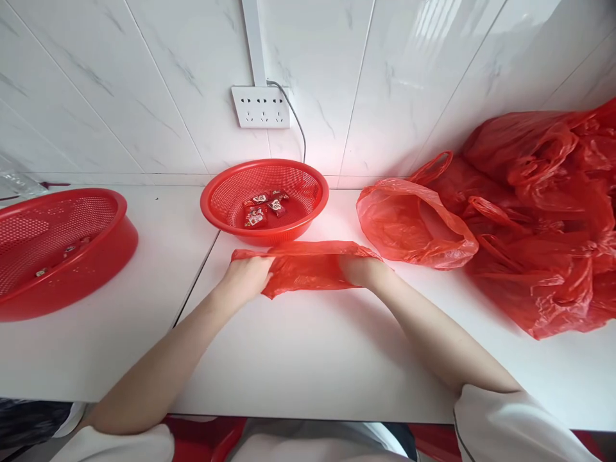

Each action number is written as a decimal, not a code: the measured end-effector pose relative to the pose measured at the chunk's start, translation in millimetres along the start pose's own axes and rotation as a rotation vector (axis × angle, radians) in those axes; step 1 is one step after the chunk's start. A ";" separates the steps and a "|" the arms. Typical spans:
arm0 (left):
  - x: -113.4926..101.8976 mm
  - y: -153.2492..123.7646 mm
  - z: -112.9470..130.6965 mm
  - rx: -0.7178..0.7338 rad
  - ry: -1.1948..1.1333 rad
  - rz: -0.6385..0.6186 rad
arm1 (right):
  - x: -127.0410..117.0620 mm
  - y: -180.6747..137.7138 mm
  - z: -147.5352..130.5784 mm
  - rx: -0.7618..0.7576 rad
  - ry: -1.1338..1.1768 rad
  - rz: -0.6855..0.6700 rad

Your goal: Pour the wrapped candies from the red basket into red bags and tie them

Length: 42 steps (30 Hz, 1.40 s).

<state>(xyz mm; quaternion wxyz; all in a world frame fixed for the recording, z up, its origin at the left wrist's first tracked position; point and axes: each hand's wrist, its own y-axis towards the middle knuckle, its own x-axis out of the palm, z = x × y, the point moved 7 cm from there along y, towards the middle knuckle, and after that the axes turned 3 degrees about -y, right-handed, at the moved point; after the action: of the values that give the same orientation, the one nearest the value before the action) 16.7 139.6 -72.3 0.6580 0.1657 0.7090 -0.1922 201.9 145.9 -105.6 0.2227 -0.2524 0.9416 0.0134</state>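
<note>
A thin red plastic bag [308, 274] is stretched sideways between my two hands, above the white table. My left hand [250, 277] is closed on the bag's left end, thumb toward the middle. At the other end, my right hand [360, 271] reaches into the bag's mouth and holds that side out; red film covers its fingers. Just beyond the bag stands a red perforated basket [219, 215], with several small wrapped packets [257, 215] on its bottom. A second red plastic bag [414, 221] sits with its mouth spread wide, to the right of my right hand.
Several filled red bags [543, 212] are heaped along the right side. Another red basket [96, 263] with a few packets stands at the left. A seam crosses the white table [312, 366]. Behind it, a socket panel [262, 108] with a grey cable is on the tiled wall.
</note>
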 end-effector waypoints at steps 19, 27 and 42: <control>30.0 -6.7 10.8 0.172 -0.465 -0.344 | -7.2 -12.4 -6.6 0.140 -0.866 -0.197; 29.2 -10.3 4.4 0.180 -0.444 -0.288 | -16.6 -18.8 -39.7 -0.171 -0.678 -0.086; 23.8 -12.9 7.7 0.222 -0.180 0.061 | 9.6 8.6 0.8 -0.231 -0.826 -0.084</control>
<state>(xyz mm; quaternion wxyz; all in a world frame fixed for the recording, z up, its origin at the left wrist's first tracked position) 15.2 124.1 -95.8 0.7021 0.2408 0.6162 -0.2634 190.7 149.0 -111.2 0.5515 -0.2872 0.7545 0.2099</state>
